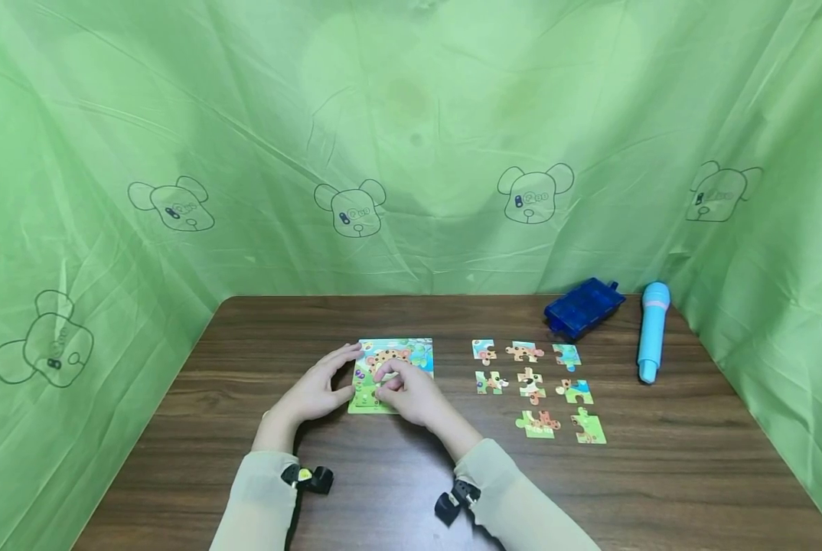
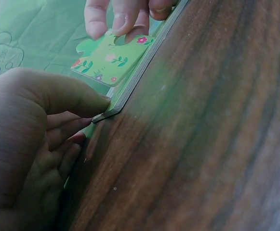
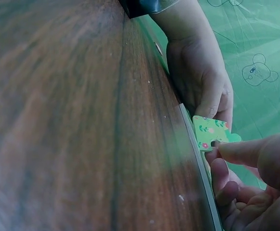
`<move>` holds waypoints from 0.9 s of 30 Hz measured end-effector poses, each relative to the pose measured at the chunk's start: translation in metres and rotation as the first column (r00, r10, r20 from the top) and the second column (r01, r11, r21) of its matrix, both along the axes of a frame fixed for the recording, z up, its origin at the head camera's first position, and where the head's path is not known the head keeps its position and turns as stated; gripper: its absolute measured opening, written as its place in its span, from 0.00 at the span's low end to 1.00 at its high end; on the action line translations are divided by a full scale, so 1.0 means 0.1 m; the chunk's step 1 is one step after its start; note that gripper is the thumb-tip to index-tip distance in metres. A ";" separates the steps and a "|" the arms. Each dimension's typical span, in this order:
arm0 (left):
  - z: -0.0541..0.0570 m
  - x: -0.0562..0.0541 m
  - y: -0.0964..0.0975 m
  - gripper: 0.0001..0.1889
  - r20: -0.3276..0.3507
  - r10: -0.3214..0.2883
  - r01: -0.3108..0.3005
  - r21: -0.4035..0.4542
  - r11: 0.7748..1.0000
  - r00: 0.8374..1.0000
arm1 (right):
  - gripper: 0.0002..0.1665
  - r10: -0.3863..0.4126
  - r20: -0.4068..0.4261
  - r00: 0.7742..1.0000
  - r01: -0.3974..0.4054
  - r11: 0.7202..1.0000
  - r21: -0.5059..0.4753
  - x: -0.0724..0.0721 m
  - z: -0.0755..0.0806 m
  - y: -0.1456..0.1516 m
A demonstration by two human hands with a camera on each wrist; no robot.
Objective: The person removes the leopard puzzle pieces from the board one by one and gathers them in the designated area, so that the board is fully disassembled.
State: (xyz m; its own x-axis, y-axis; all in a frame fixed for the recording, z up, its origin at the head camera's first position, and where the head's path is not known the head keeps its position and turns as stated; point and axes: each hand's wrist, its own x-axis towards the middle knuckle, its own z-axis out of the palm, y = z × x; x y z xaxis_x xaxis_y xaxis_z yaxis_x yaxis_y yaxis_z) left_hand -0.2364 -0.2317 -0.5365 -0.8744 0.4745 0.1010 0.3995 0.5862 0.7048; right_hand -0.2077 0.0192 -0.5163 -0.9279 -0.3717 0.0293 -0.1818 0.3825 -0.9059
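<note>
A colorful jigsaw board (image 1: 421,353) lies flat on the wooden table, a cartoon animal face on it. My left hand (image 1: 318,390) rests along its left side, fingers extended and thumb touching the near-left corner. Over the near part of the board, my right hand (image 1: 411,394) pinches a green puzzle piece (image 2: 106,60) between thumb and fingers. Flowers and leaves are printed on this piece, which is tilted just above the board in the left wrist view. The right wrist view shows the same puzzle piece (image 3: 209,130) close to the left thumb.
Several loose puzzle pieces, among them a green corner one (image 1: 591,428), lie spread out right of the board. A dark blue plastic box (image 1: 583,308) and a light blue toy microphone (image 1: 654,329) sit at the back right. Green curtains (image 1: 411,153) surround the table (image 1: 246,337).
</note>
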 end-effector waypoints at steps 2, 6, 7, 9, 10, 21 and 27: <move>0.00 -0.01 0.00 0.35 -0.001 0.000 0.000 -0.001 1.000 1.000 | 0.08 -0.001 0.005 1.000 0.001 1.000 -0.005 0.00 0.00 0.00; 0.00 -0.01 0.01 0.35 -0.012 -0.006 0.006 0.002 1.000 1.000 | 0.09 -0.004 0.027 1.000 0.005 1.000 -0.014 0.01 0.01 0.01; 0.00 -0.01 0.01 0.35 -0.013 -0.006 0.006 0.001 1.000 1.000 | 0.09 -0.004 0.039 0.999 0.005 1.000 -0.019 0.01 0.01 0.01; 0.00 -0.01 0.00 0.35 -0.014 -0.008 0.008 0.003 1.000 1.000 | 0.10 0.003 0.063 0.998 0.000 0.999 -0.038 0.01 0.04 0.03; 0.00 -0.01 0.00 0.35 -0.015 -0.007 0.007 0.003 1.000 1.000 | 0.10 0.009 0.077 0.997 -0.005 0.999 -0.050 0.01 0.07 0.04; -0.03 -0.01 -0.01 0.35 -0.027 -0.004 0.005 0.011 1.000 1.000 | 0.10 0.105 0.061 0.993 -0.105 0.994 -0.008 0.04 0.56 0.49; -0.01 0.00 0.00 0.35 -0.010 -0.012 0.012 0.021 1.000 1.000 | 0.10 0.131 0.047 0.990 -0.133 0.991 0.032 0.10 0.71 0.89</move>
